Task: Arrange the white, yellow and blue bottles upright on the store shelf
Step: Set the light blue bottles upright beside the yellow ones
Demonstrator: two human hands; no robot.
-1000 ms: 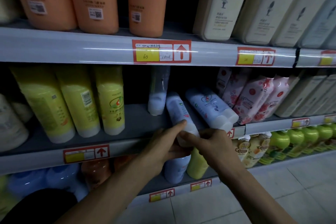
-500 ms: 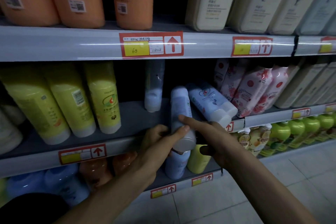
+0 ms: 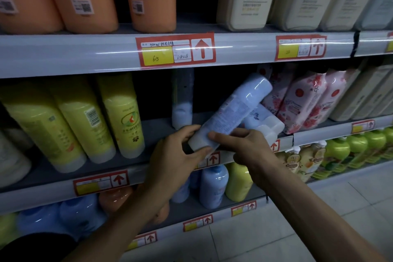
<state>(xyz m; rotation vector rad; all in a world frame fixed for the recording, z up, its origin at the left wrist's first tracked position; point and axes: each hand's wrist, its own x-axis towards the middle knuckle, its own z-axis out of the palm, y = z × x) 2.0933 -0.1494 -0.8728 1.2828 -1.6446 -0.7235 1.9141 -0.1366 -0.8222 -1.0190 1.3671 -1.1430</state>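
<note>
Above shelf edge (image 3: pixel 138 173), glossy cylindrical bottle (image 3: pixel 231 110) in grip of left hand (image 3: pixel 176 155), right hand (image 3: pixel 244 149).

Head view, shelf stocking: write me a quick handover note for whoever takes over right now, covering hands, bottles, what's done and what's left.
Hands: left hand holds the cap end of the pale blue bottle; right hand pinches it just above the cap.
That bottle is tilted, base up to the right, not standing.
A second pale bottle lies on its side beneath it; a third bottle stands at the back.
Done: three yellow bottles stand on the left.
Left: stand up the held bottle, then the lying one.
</note>
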